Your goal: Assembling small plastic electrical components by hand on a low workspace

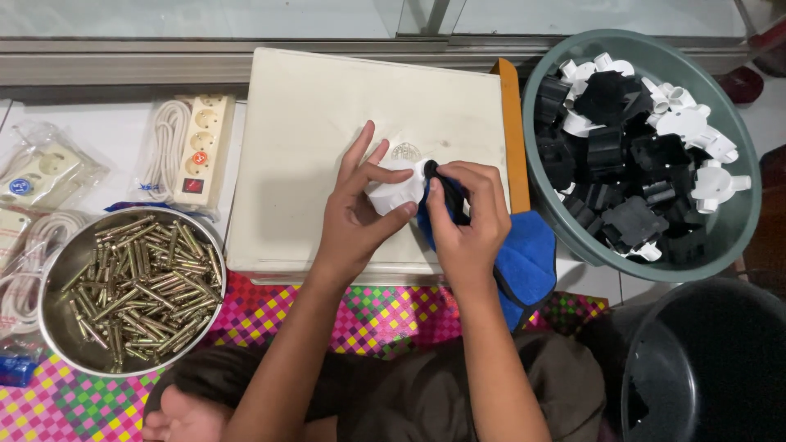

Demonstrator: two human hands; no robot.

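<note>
From the head camera we look straight down on our two hands, which meet at the middle of a cream-coloured board (pixel 311 115) laid on the floor. Our left hand (pixel 356 209) cups a small white plastic fitting (pixel 395 190): the thumb and curled fingers pinch it from the sides, while the index and middle fingers stand spread and lifted toward twelve o'clock. Our right hand (pixel 467 217) presses in from three o'clock, its fingers held close together and clamped on a fold of blue cloth (pixel 524 262) against the fitting; a dark part shows between cloth and fitting, though we cannot tell what it is. The rest of the cloth trails away toward five o'clock, over the board's edge.

At two to three o'clock of the hands sits a grey-green basin (pixel 737 221) piled with black and white plastic parts (pixel 630 155). At five o'clock, well apart, stands a dark bucket (pixel 704 360). At eight o'clock a steel bowl (pixel 57 327) holds a heap of brass-coloured pins (pixel 143 282). At ten o'clock a white power strip (pixel 201 147) with its coiled cable lies wrapped in clear plastic, with more bagged strips (pixel 41 172) farther toward nine. A woven mat (pixel 368 315) in pink, green and yellow checks runs beneath our forearms at six o'clock.
</note>
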